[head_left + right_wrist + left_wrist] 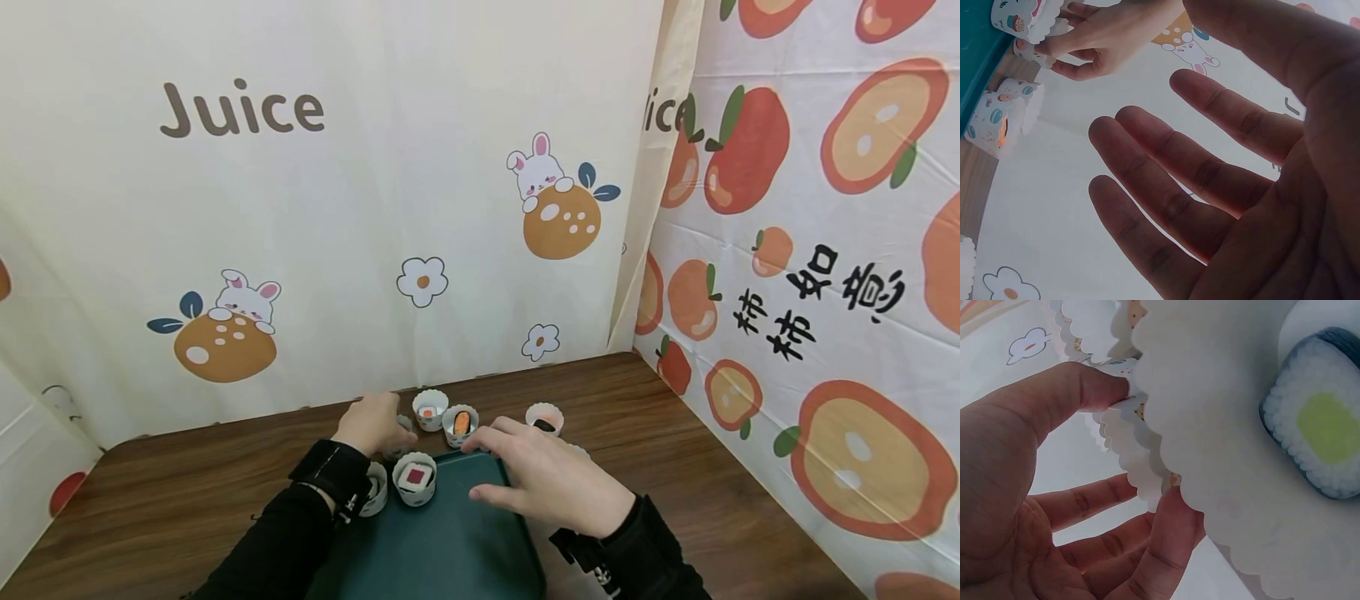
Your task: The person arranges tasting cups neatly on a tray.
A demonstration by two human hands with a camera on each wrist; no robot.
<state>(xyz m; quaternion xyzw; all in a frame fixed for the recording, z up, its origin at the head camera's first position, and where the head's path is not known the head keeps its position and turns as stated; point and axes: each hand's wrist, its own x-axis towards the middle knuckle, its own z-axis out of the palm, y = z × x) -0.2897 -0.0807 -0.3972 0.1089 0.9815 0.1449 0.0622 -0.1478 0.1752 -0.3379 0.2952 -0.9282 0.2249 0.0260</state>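
My left hand [371, 422] pinches a scalloped paper cup [406, 423] between thumb and fingers at the far left of the green tray [480, 533]; its contents are hidden. On the tray nearby stand a paper cup [407, 495] holding a white sushi piece [416, 476] with a red centre, and another cup [377, 497] partly behind my left wrist. In the left wrist view, a sushi piece [1319, 419] with a green centre lies in the nearest cup [1216, 444]. My right hand [551, 475], fingers spread and holding nothing, hovers over the tray's right edge.
Behind the tray, two cups stand side by side: one [420, 421] with a small orange-and-white piece, one [452, 435] with orange-topped sushi. Beyond my right hand are another cup [544, 408] and a mostly hidden one [580, 451]. Printed cloth [337, 208] borders the wooden table [187, 475].
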